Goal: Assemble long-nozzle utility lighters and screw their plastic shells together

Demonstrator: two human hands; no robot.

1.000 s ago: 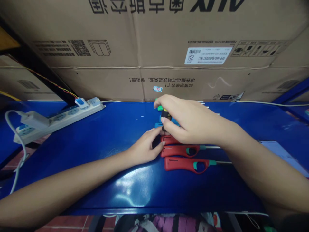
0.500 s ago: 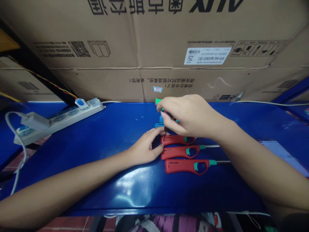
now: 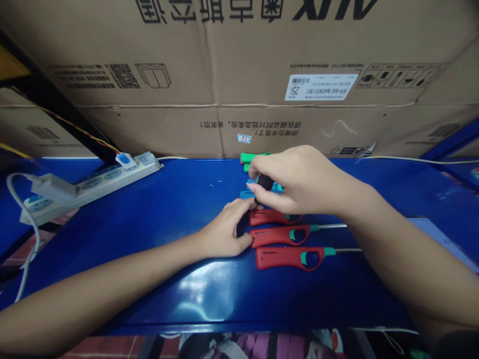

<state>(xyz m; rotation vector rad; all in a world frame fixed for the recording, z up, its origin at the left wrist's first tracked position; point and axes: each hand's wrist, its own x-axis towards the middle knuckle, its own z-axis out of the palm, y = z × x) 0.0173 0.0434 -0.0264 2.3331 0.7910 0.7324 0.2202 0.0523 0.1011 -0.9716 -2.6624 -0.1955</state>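
Three red lighters (image 3: 288, 258) with green triggers and long metal stems lie side by side on the blue tabletop. My left hand (image 3: 224, 229) rests at their butt ends, thumb and fingers apart. Its thumb touches the middle lighter (image 3: 277, 236), and its fingertips reach the farthest red lighter (image 3: 271, 217). Above that one, my right hand (image 3: 295, 182) is closed around a black-handled screwdriver (image 3: 265, 182), held tilted. The tool's lower end is mostly hidden by fingers. Partly behind my right hand lie blue lighters (image 3: 246, 194) and green lighters (image 3: 247, 158).
A large cardboard box (image 3: 179, 129) stands along the back of the table (image 3: 179, 184). At the left is a white power strip (image 3: 101, 182) with plugs and a cable. A flat, pale-screened device (image 3: 437, 237) lies beyond my right forearm.
My left thumb has shifted down from the farthest red lighter to the middle one. My right hand has turned at the fingers, so the black handle shows more and the green lighters are less covered.
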